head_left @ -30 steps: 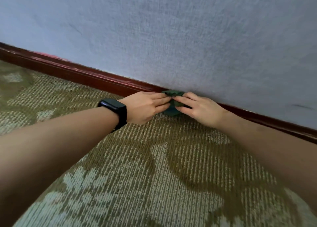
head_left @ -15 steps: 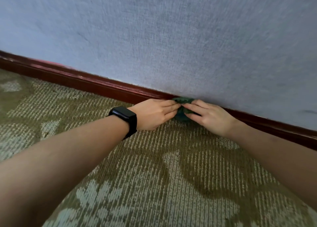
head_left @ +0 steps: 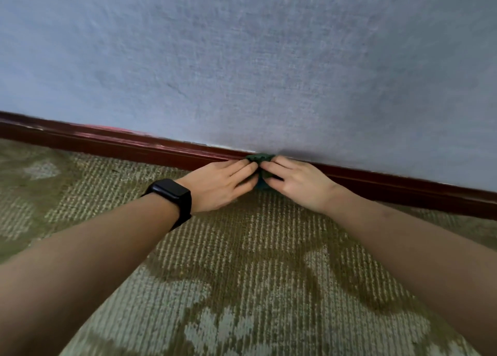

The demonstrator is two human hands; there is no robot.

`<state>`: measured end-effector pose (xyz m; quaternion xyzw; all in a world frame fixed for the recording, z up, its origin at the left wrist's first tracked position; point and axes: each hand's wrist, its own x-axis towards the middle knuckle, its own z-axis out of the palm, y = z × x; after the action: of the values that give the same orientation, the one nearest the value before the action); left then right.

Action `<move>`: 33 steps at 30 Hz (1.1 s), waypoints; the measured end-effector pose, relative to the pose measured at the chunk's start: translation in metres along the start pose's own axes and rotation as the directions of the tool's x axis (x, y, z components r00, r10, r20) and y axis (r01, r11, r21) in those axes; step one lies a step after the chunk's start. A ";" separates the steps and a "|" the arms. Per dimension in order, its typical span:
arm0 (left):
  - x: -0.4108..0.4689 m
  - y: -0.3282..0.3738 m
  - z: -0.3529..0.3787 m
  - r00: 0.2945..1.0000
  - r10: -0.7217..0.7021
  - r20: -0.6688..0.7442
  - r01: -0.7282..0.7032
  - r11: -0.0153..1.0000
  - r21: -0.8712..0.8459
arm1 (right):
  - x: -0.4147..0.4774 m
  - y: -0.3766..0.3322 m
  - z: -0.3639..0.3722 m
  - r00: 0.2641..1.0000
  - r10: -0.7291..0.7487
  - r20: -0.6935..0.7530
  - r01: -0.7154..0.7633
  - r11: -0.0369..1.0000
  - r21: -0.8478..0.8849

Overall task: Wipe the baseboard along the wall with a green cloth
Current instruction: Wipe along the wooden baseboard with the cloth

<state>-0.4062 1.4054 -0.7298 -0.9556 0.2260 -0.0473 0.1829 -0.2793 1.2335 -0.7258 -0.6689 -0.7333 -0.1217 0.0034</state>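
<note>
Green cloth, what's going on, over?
Left hand and right hand both pressing the green cloth on the baseboard. Nothing in the way.

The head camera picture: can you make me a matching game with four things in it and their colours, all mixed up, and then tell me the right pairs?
Things:
1. cloth
2. baseboard
3. watch
4. wall

Colours:
A. black
B. pale blue-grey
C. green
D. dark red-brown

Right pairs: 1-C, 2-D, 3-A, 4-B.

The watch sits on the wrist of the left hand. The left hand and the right hand both press the cloth against the baseboard.
</note>
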 end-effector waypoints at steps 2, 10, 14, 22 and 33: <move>-0.016 -0.008 0.003 1.000 -0.021 -0.018 0.021 1.000 0.009 | 0.019 -0.008 0.003 1.000 0.002 -0.006 -0.001 1.000 0.006; -0.004 -0.002 0.017 0.993 -0.058 -0.107 0.052 0.997 -0.055 | 0.008 -0.007 0.004 0.996 0.022 0.082 -0.020 1.000 -0.016; 0.006 0.000 0.016 0.985 -0.074 -0.155 0.061 0.995 -0.083 | 0.002 -0.009 0.004 0.990 0.093 0.102 -0.088 0.995 -0.053; -0.018 -0.008 0.025 0.985 -0.035 -0.168 0.026 0.998 -0.050 | 0.023 -0.017 0.007 0.996 0.068 0.065 -0.060 0.991 -0.116; -0.077 -0.040 0.039 0.974 -0.145 -0.172 0.136 0.988 -0.067 | 0.099 -0.053 0.015 0.996 0.085 -0.010 -0.085 0.996 -0.004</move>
<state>-0.4520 1.4857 -0.7518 -0.9660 0.1743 -0.1382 0.1319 -0.3390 1.3288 -0.7330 -0.6990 -0.7038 -0.1261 0.0106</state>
